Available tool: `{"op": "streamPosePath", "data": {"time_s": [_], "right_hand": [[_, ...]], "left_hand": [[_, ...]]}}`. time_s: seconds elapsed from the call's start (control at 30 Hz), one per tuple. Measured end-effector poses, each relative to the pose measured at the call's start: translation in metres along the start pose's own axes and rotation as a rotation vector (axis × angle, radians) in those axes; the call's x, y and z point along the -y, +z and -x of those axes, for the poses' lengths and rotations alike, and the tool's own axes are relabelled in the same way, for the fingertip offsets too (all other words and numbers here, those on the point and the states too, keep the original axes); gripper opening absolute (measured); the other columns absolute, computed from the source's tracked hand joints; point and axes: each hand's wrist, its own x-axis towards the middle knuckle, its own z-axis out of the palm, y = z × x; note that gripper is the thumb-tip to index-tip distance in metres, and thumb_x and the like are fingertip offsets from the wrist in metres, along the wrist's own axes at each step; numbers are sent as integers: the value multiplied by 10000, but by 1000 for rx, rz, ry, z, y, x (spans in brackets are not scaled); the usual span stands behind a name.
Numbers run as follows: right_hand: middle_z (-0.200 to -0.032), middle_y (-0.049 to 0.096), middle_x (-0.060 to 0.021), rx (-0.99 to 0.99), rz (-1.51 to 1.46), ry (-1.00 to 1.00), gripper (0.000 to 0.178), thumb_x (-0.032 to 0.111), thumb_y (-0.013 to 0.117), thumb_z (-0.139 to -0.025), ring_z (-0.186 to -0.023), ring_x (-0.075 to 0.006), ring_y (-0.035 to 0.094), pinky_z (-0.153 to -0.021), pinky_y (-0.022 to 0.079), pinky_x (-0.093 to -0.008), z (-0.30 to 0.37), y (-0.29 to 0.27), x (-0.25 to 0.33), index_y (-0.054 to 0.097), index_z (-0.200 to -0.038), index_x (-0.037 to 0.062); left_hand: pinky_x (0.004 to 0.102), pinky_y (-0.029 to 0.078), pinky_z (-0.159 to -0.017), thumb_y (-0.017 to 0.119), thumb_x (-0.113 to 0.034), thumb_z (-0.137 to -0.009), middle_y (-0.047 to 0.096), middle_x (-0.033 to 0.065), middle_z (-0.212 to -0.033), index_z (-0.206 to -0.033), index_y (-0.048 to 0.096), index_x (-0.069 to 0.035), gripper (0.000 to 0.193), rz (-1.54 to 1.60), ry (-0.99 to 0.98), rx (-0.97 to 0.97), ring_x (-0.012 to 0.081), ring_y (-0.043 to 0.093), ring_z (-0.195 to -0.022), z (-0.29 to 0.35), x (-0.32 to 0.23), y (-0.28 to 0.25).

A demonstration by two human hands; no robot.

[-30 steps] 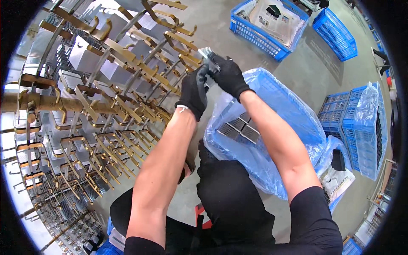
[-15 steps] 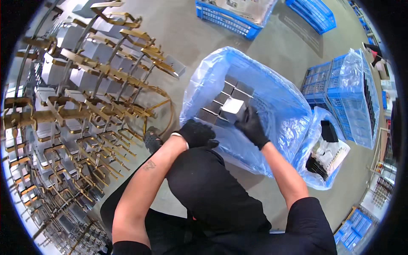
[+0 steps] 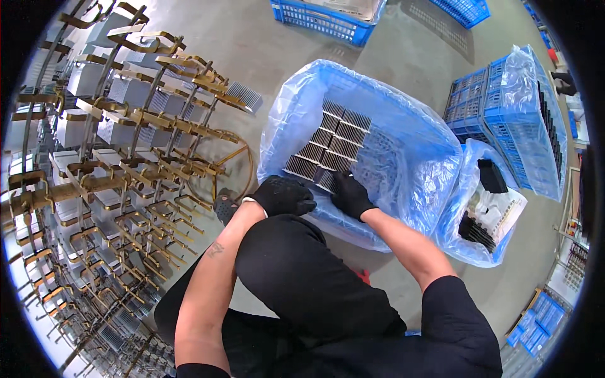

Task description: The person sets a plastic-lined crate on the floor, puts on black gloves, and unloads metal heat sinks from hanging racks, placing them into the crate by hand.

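Note:
My right hand, in a black glove, is closed on a dark finned heat sink at the near end of the packed rows. Those heat sinks lie side by side in two columns, dark fins up with pale edges between them, inside a blue crate lined with clear blue plastic. My left hand, gloved too, lies over the crate's near left rim with its fingers curled together. What is under those fingers is hidden.
At the left stands a rack of brass-coloured hooks hung with many grey finned parts. A smaller lined crate holds black parts and paper at right. Blue stacked crates stand behind it, and another blue crate lies at the far side.
My right hand has brought the heat sink down toward me, from above the rows to their near end, turning its fins up. My left hand stays at the rim, its fingers slightly more curled.

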Motion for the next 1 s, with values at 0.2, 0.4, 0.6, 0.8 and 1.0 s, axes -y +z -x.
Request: {"op": "streamPosePath", "data": {"time_s": [0.2,0.4,0.6,0.8,1.0], "right_hand": [[-1007,634,-202,24,311,-61,402,163,695,-725,-908,-374,663,-666,517,-521,-19,-12,17,576,-1100,81],[-1002,627,-150,-127,461,-291,481,286,772,-715,-912,-344,606,-722,486,-492,-25,18,-1,581,-1107,81],[-992,631,-147,-2,428,-307,453,300,749,-738,-923,-352,616,-718,488,-506,-28,6,10,621,-1116,86],[-927,649,-188,-73,268,-279,301,186,651,-782,-885,-390,646,-722,532,-527,-20,1,8,669,-1064,82],[-988,643,-194,-3,257,-176,434,110,652,-756,-950,-394,645,-729,546,-527,-21,-7,10,623,-1189,111]], "left_hand": [[491,516,-731,596,-450,-909,714,132,-919,-897,736,-145,336,8,14,-54,365,668,-856,-3,4,9],[495,507,-711,572,-423,-926,705,139,-919,-909,723,-144,318,-25,33,-41,368,662,-850,-5,5,9],[477,517,-736,637,-326,-906,703,155,-909,-953,719,-98,247,135,64,-334,366,669,-855,6,-1,0],[460,520,-764,706,-244,-847,690,184,-871,-993,726,-82,219,39,15,-462,366,666,-848,39,-11,-34],[457,497,-894,709,-160,-850,691,171,-1072,-1095,709,-55,266,-58,-52,-468,368,646,-1014,124,-61,-95]]}}
